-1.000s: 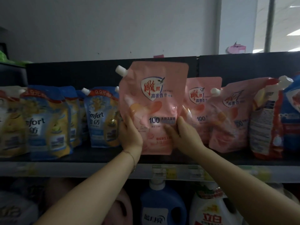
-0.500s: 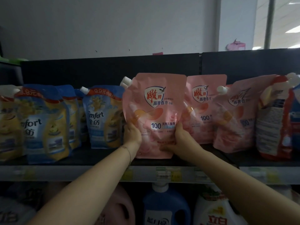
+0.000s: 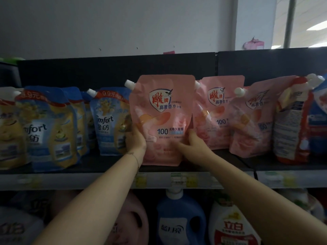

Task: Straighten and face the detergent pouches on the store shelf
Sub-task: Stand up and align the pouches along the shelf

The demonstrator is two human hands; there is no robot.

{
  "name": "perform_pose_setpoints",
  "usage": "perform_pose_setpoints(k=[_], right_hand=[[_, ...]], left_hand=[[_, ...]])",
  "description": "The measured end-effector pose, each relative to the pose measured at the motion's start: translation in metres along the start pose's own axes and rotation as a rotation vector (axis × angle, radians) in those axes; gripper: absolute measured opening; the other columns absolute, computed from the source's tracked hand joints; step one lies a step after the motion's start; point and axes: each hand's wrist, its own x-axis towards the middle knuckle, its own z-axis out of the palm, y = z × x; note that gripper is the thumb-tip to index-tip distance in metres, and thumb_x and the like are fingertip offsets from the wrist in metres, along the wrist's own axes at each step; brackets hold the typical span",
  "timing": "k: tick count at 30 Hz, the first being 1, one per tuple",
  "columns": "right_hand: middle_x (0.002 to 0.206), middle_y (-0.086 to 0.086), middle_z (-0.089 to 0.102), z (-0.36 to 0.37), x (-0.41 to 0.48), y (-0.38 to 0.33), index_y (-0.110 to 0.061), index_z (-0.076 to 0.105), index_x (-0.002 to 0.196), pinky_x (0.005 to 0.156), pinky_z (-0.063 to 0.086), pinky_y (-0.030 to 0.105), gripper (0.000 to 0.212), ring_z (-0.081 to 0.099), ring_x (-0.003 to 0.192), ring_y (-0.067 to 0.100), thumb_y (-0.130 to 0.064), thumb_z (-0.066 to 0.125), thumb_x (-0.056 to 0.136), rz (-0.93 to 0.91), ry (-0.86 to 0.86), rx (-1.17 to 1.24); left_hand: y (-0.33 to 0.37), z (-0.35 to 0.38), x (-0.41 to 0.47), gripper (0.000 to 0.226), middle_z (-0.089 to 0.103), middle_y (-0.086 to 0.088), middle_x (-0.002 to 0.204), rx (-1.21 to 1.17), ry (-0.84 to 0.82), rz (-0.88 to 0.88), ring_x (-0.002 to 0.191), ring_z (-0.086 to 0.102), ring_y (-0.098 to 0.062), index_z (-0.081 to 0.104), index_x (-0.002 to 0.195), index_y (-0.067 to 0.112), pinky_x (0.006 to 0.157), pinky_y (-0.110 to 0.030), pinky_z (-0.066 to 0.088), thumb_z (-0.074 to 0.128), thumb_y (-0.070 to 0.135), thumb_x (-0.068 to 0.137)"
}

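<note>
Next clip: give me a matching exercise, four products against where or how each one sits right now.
1. front pink pouch
2. blue Comfort pouch
3. rightmost pink pouch
4. blue jug

a. below the shelf
b. gripped by left hand and right hand
c. tilted, right of both hands
d. standing left of the left hand

Pairs: 1-b, 2-d, 3-c, 4-a

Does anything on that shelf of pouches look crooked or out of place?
Yes. The third pink pouch from the left leans sideways with its label slanted, unlike the upright front pink pouch. Right of it, a red-and-white pouch shows its printed back instead of its front.
</note>
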Motion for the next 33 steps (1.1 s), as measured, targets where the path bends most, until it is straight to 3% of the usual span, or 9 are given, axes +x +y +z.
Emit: perform_pose_setpoints(k=[2,4,7,11,14,16,20,23,33], right_hand=[[0.120,-0.003,0.058,0.003,0.006,-0.002,-0.020,0.043,0.121,0.073,0.055,0.026,0.072,0.060,0.102,0.015,-0.058,0.076,0.070,0.063,0.082,0.200],[0.121,-0.001,0.060,0.010,0.014,-0.005,-0.021,0.045,0.122,0.081,0.058,0.042,0.095,0.061,0.104,0.020,-0.071,0.080,0.049,0.098,0.133,0.262],[0.124,0.000,0.058,0.020,0.028,-0.005,-0.024,0.041,0.131,0.086,0.056,0.047,0.123,0.062,0.107,0.024,-0.075,0.085,0.028,0.132,0.166,0.384],[0.116,-0.001,0.059,0.024,0.034,-0.008,-0.025,0.037,0.127,0.077,0.057,0.038,0.091,0.062,0.101,0.022,-0.035,0.092,0.055,0.147,0.192,0.561],[0.116,0.001,0.062,0.024,0.040,-0.003,-0.024,0.039,0.132,0.080,0.058,0.043,0.099,0.065,0.100,0.025,-0.036,0.092,0.050,0.168,0.196,0.580],[0.113,0.005,0.067,0.028,0.043,-0.003,-0.023,0.045,0.132,0.074,0.060,0.044,0.103,0.069,0.094,0.026,-0.041,0.092,0.041,0.165,0.188,0.613],[0.102,0.007,0.073,0.031,0.048,-0.002,-0.019,0.056,0.126,0.069,0.060,0.044,0.080,0.073,0.085,0.027,-0.033,0.090,0.055,0.180,0.165,0.702],[0.099,0.008,0.074,0.031,0.051,0.002,-0.018,0.057,0.125,0.064,0.059,0.039,0.066,0.073,0.082,0.026,-0.025,0.086,0.066,0.201,0.145,0.747],[0.099,0.007,0.074,0.031,0.051,0.007,-0.017,0.057,0.125,0.074,0.060,0.046,0.067,0.073,0.086,0.026,-0.026,0.086,0.065,0.199,0.148,0.745]], left_hand=[[-0.002,-0.002,0.001,0.074,0.057,-0.007,0.131,-0.065,0.000,-0.008,0.114,0.053,-0.029,0.052,0.134,0.016,0.105,-0.044,0.039,0.025,0.065,0.086],[-0.001,-0.003,0.000,0.068,0.057,-0.009,0.130,-0.083,0.033,-0.008,0.114,0.053,-0.030,0.055,0.131,0.014,0.102,-0.042,0.039,0.028,0.061,0.089],[-0.004,-0.003,0.000,0.070,0.046,-0.014,0.141,-0.009,0.091,0.005,0.126,0.044,-0.033,0.046,0.139,0.010,0.109,-0.046,0.032,0.028,0.061,0.094],[-0.004,-0.002,-0.001,0.080,0.040,-0.013,0.147,-0.067,0.014,-0.068,0.133,0.039,-0.033,0.041,0.145,0.018,0.113,-0.048,0.028,0.024,0.072,0.089],[-0.001,-0.004,-0.006,0.085,0.049,-0.011,0.140,-0.071,-0.033,-0.072,0.129,0.045,-0.032,0.048,0.138,0.016,0.111,-0.047,0.033,0.020,0.076,0.086],[0.000,-0.004,-0.007,0.106,0.051,-0.006,0.140,-0.146,-0.060,-0.081,0.129,0.044,-0.029,0.048,0.139,0.022,0.111,-0.047,0.032,0.019,0.091,0.065],[-0.021,0.007,0.024,0.116,0.056,0.000,0.133,-0.340,-0.103,-0.120,0.120,0.052,-0.026,0.053,0.132,0.040,0.104,-0.047,0.041,0.034,0.105,0.037],[-0.014,0.009,0.021,0.098,0.058,-0.003,0.130,-0.423,-0.127,-0.166,0.116,0.055,-0.027,0.053,0.131,0.039,0.099,-0.048,0.045,0.043,0.097,0.052],[-0.003,0.006,0.005,0.079,0.055,-0.002,0.130,-0.438,-0.229,-0.122,0.116,0.053,-0.026,0.048,0.137,0.034,0.102,-0.046,0.044,0.026,0.084,0.080]])
